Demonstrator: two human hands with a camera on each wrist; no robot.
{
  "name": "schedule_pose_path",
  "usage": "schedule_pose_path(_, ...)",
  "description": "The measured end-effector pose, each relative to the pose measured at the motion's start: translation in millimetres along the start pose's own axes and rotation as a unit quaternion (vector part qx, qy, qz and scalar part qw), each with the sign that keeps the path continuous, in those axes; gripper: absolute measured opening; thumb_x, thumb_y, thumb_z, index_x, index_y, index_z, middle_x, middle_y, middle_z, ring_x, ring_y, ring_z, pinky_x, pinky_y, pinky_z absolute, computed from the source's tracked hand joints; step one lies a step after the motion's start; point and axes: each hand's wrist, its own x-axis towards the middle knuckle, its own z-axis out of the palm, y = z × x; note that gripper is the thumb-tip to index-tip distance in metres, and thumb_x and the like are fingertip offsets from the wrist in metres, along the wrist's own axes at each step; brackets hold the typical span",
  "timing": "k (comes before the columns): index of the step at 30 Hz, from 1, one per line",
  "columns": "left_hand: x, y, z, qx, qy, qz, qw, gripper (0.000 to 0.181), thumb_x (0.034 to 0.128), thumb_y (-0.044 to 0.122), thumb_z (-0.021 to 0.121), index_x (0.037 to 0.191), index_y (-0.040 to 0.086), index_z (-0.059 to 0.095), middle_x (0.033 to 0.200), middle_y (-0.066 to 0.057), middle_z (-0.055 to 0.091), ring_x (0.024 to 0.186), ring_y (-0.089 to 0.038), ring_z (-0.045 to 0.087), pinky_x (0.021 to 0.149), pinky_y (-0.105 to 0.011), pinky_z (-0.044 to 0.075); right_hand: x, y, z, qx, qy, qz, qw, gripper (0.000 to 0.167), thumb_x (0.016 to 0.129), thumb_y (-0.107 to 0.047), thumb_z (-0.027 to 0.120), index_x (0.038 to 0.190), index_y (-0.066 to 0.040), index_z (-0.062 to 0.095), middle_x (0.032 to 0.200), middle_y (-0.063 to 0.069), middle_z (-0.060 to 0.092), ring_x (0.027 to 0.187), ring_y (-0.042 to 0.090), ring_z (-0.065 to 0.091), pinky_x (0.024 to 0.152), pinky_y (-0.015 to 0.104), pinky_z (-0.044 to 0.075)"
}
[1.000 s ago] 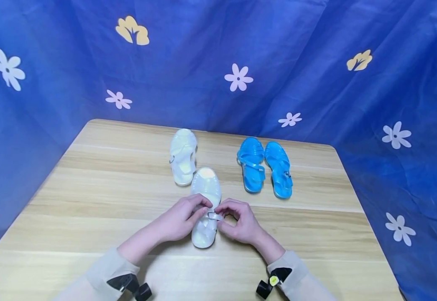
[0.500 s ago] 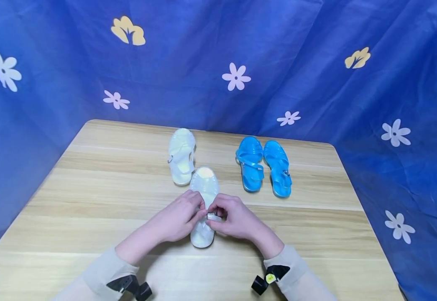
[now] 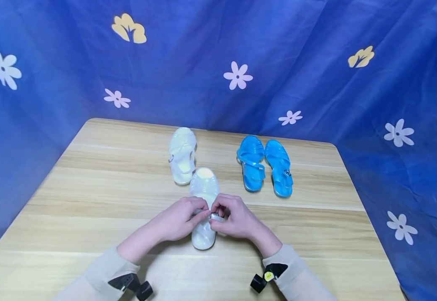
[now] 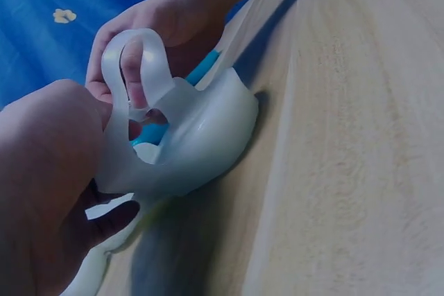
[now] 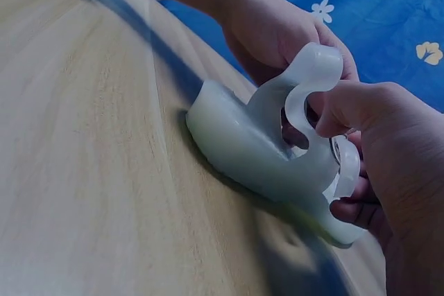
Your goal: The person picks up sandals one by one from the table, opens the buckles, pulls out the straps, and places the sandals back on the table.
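A white jelly sandal [image 3: 203, 241] lies on the table in front of the person, its toe pointing away. My left hand [image 3: 183, 219] pinches the sandal's ankle strap [image 4: 114, 123] from the left side. From the right, my right hand [image 3: 237, 217] holds the strap's end at the small metal buckle [image 3: 213, 215], thumb below and fingers above. The strap's loose end [image 5: 350, 171] shows beside the right fingers in the right wrist view. Looped straps stand up over the heel [image 5: 229, 129]. The fingers partly hide where strap and buckle meet.
A second white sandal [image 3: 183, 156] lies just behind and to the left. Two blue sandals, one left [image 3: 251, 163] and one right [image 3: 279, 167], lie side by side at the back right. A blue flowered curtain [image 3: 188, 62] hangs beyond the wooden table [image 3: 109, 200].
My right hand has shifted slightly left, its thumb and fingers now closer around the buckle. My left hand stays at the strap with small finger movements. The other sandals have not moved.
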Motion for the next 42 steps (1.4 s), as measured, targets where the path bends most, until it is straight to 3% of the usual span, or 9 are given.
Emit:
schedule_pose_path(10,2.2,-2.3,4.9,-0.042,0.022,-0.016,0.9988,0.016,0.1090,0.024,0.062,0.094,0.025,0.068,0.085,0.016,0.063,0.081,-0.009,0.059,0.077,-0.033,0.052,-6.2,7.9,0.8,0.000,0.048,-0.073,0.9962,0.021,0.087,-0.003,0.079,0.104,-0.014,0.078,0.086,-0.003,0.067,0.074,0.015,0.062,0.063,0.027,0.057)
schedule_pose_path(18,3.1,-2.2,8.1,-0.069,0.034,-0.015,0.9969,0.014,0.1083,0.018,0.063,0.096,0.020,0.069,0.086,0.015,0.066,0.083,-0.008,0.062,0.077,-0.032,0.053,-9.6,9.2,3.3,0.007,0.070,-0.065,0.9954,0.019,0.085,-0.001,0.080,0.099,-0.011,0.072,0.086,-0.001,0.066,0.075,0.014,0.061,0.062,0.031,0.058)
schedule_pose_path(25,3.5,-1.6,11.0,-0.084,0.034,-0.015,0.9958,0.013,0.1083,0.019,0.063,0.097,0.019,0.069,0.089,0.014,0.068,0.085,-0.007,0.064,0.080,-0.034,0.055,-2.4,-8.6,-0.2,0.003,0.069,-0.067,0.9954,0.023,0.074,0.012,0.078,0.089,0.001,0.065,0.077,0.013,0.063,0.066,0.031,0.060,0.053,0.046,0.054)
schedule_pose_path(28,2.9,-3.5,12.2,-0.100,0.036,-0.015,0.9942,0.013,0.1085,0.020,0.062,0.097,0.019,0.070,0.091,0.014,0.069,0.089,-0.008,0.065,0.083,-0.035,0.055,-2.9,-6.1,-0.3,0.017,0.070,-0.068,0.9951,0.023,0.073,0.014,0.078,0.089,0.002,0.066,0.077,0.014,0.064,0.067,0.032,0.061,0.054,0.050,0.055)
schedule_pose_path(35,-1.7,-10.3,9.2,-0.176,0.041,-0.059,0.9817,0.016,0.1087,0.020,0.061,0.096,0.017,0.071,0.094,0.006,0.071,0.091,-0.015,0.065,0.082,-0.034,0.054,-11.0,12.4,-1.4,0.053,0.068,-0.044,0.9953,0.021,0.080,0.007,0.081,0.092,-0.005,0.069,0.086,0.003,0.070,0.075,0.018,0.066,0.065,0.040,0.062)
schedule_pose_path(38,-2.0,-12.2,7.0,-0.171,0.037,-0.059,0.9828,0.017,0.1088,0.020,0.061,0.095,0.018,0.070,0.092,0.006,0.070,0.088,-0.015,0.065,0.080,-0.034,0.053,-11.6,13.8,-2.1,0.058,0.064,-0.039,0.9955,0.019,0.083,0.003,0.081,0.095,-0.007,0.070,0.090,0.000,0.071,0.078,0.014,0.066,0.069,0.035,0.063)
schedule_pose_path(42,-0.1,-11.6,3.2,-0.116,0.056,-0.027,0.9914,0.012,0.1067,0.021,0.065,0.098,0.020,0.073,0.098,0.011,0.069,0.096,-0.011,0.064,0.087,-0.037,0.055,-10.7,13.3,-2.3,0.053,0.059,-0.041,0.9960,0.018,0.084,0.000,0.081,0.096,-0.009,0.070,0.092,-0.002,0.070,0.079,0.014,0.066,0.071,0.033,0.063)
